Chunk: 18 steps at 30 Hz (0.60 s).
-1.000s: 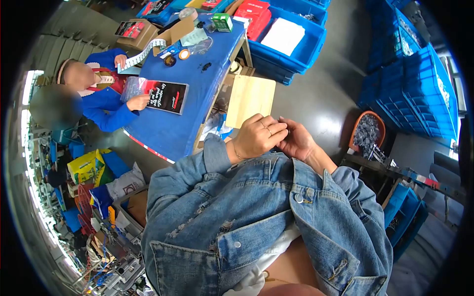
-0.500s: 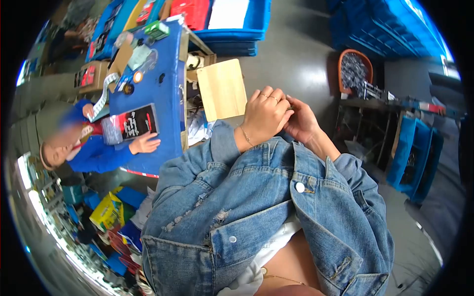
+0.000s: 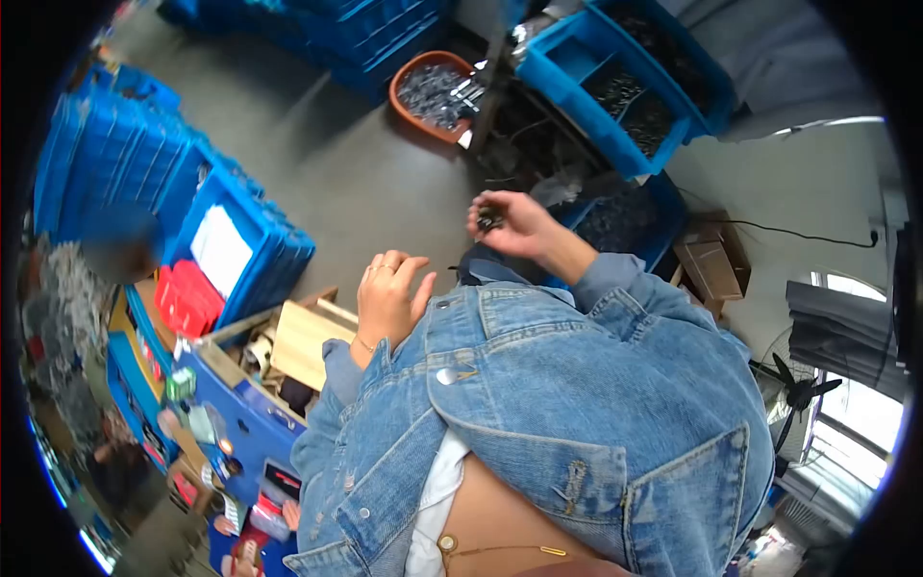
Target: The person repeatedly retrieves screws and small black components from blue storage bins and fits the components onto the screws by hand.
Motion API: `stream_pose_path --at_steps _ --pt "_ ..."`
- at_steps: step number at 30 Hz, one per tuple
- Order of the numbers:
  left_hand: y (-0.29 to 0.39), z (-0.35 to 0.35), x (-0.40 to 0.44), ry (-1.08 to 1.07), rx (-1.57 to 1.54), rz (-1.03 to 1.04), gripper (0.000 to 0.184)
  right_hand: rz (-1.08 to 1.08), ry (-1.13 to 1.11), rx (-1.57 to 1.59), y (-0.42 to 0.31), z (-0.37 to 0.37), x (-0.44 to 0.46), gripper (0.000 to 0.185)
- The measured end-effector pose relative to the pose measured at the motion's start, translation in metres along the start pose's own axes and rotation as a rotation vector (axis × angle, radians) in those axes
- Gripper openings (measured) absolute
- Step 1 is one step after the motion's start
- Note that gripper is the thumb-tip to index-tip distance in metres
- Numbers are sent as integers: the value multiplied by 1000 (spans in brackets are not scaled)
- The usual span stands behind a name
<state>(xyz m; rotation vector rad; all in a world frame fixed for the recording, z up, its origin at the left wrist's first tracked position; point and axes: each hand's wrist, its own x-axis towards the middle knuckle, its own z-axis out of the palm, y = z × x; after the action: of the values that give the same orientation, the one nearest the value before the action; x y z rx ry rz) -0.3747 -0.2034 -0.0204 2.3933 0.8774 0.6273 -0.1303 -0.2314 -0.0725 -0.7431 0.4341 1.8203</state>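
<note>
My right hand (image 3: 524, 229) is cupped, palm up, around a small cluster of dark, shiny parts (image 3: 490, 219), too small to identify. Lower and to the left, my left hand (image 3: 386, 293), with rings on its fingers, holds nothing; its fingers are bent loosely and the thumb stands apart. The hands are separated by a gap in front of my denim jacket (image 3: 538, 346). Beyond my right hand is a blue divided bin (image 3: 577, 106) with small dark pieces in its compartments.
An orange tub (image 3: 396, 96) of silvery pieces sits on the floor ahead. Blue crates (image 3: 279, 264) and a wooden board (image 3: 306, 344) on a drawer are to the left. At lower left a co-worker's hands are over the blue table (image 3: 231, 409). A cardboard box (image 3: 713, 258) stands right.
My view has swung to the right, bringing the divided bin nearer and the co-worker's table to the lower left. My hands, together before, are now apart, and dark parts show in the right palm.
</note>
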Motion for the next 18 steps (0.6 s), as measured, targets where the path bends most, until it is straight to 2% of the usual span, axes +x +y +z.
stream_pose_path --at_steps 4,5,6,8,10,11,12,13,14,15,17,18 --pt "15 31 58 -15 -31 1 18 -437 68 -44 -135 18 -48 10" --pt "19 40 73 -20 -37 -6 18 -506 8 7 -177 16 -44 13" --pt "22 50 87 -33 -42 -9 19 -616 34 -78 -210 32 -47 17" --pt "30 67 116 -76 -23 -13 19 -874 -28 -289 -283 48 -23 26" --pt "36 81 144 -129 14 -9 26 -1072 -101 -421 -357 56 28 26" --pt "38 86 159 -153 44 -7 33 -1172 -80 -504 -405 51 73 29" --pt "40 90 173 -176 76 -10 40 -1237 37 -637 -435 56 110 32" --pt "41 92 187 -198 109 -15 47 -1294 349 -1085 -442 76 124 48" --pt "40 95 203 -208 150 -30 56 -1343 611 -1403 -455 80 146 45" --pt "36 97 219 -221 190 -44 64 -1522 672 -1729 -471 62 183 46" --pt "25 101 253 -252 253 -78 77 -1481 578 -1533 -464 78 174 46" --pt "19 104 270 -266 273 -101 81 -1563 464 -1539 -460 81 158 44"
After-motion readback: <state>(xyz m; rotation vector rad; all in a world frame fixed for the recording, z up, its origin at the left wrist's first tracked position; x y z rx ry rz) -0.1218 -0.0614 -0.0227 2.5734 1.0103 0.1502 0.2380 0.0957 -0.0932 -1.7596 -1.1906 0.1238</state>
